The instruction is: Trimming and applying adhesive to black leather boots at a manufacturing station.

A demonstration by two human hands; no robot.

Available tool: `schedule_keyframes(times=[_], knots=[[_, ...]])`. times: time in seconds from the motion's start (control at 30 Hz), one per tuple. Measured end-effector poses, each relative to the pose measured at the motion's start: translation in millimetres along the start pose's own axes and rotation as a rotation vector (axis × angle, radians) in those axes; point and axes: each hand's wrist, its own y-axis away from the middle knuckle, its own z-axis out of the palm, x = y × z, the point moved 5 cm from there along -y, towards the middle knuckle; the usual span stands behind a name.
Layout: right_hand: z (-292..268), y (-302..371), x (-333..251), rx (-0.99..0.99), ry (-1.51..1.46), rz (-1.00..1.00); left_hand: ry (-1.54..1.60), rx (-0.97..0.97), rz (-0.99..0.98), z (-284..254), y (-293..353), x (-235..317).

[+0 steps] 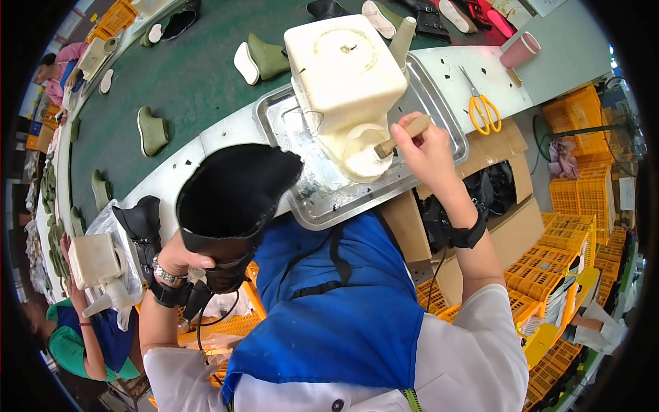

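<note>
My left hand (180, 258) is wrapped round the lower part of a black boot (223, 182), whose wide shaft opening faces up. In my right hand (429, 154) is a flat brush (410, 132) with a wooden handle. The brush's bristle end dips into the round cup (349, 152) at the foot of a white plastic dispenser bottle (340, 75), where something white lies. This bottle stands in a shallow metal tray (312, 218) with dark scraps and smears. The boot's foot is partly hidden by my hand and its own shaft.
Yellow-handled scissors (484, 113) and a pink cup (519, 50) lie to the right. Green boots (152, 130) sit on the green belt (199, 82). A cardboard box (518, 182) of black boots and orange crates (549, 264) stand at right. A co-worker (75, 336) sits at left.
</note>
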Motion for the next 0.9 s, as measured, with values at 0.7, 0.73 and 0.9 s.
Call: schedule_keyframes(times=[0.7, 0.73, 0.9], knots=[[-4, -18, -10, -0.248, -0.896, 0.494, 0.201, -0.409, -0.198, 47, -45, -16], [4, -19, -17, -0.316, -0.997, 0.496, 0.223, -0.428, -0.211, 51, -47, -15], [23, -20, -48, -0.314, -0.895, 0.299, 0.184, -0.5, -0.24, 63, -56, -16]])
